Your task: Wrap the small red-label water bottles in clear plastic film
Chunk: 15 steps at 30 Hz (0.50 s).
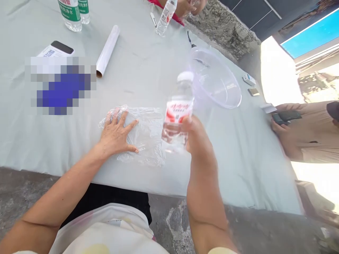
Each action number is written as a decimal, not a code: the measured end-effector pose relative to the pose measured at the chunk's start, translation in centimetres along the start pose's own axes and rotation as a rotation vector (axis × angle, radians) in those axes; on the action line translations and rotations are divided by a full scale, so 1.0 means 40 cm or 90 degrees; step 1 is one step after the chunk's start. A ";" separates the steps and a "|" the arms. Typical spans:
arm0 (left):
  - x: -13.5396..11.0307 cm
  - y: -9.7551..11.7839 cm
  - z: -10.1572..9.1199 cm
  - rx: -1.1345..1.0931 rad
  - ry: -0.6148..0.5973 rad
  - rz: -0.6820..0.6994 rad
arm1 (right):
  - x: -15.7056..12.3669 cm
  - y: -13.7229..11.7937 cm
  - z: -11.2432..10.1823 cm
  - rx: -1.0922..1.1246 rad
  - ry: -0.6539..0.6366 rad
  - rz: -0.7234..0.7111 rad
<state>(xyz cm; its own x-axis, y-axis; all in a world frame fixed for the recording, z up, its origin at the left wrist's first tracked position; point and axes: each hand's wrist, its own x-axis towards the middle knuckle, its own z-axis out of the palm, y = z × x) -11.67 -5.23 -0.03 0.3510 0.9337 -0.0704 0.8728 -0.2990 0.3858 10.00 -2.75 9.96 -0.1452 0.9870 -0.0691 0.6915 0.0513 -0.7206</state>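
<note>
My left hand (118, 132) lies with its fingers spread on a crumpled sheet of clear plastic film (148, 141), pressing it to the table. In my right hand (197, 135) is a clear water bottle (178, 111) with a white cap and a red and white label. My fingers wrap round its lower right side, and the bottle leans slightly, just right of the film. It looks a little blurred. Whether its base touches the table I cannot tell. Behind it stands a shallow, transparent plastic basin (225, 104).
A roll of film (108, 51) lies at the back left, near a phone (62, 47) and a blurred-out blue patch. Green-labelled bottles (70, 16) and another water bottle (166, 17) stand at the far side. Small devices (249, 79) sit at the right edge, beside a person (309, 130).
</note>
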 end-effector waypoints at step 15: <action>0.000 0.008 0.000 0.024 -0.028 -0.008 | -0.102 0.069 0.097 -0.082 -0.064 0.225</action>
<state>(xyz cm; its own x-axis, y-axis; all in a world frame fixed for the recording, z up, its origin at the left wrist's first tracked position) -11.39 -5.32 0.11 0.3538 0.9281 -0.1163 0.8893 -0.2953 0.3492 9.74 -7.23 5.58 0.0540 0.9274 -0.3700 0.7932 -0.2650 -0.5483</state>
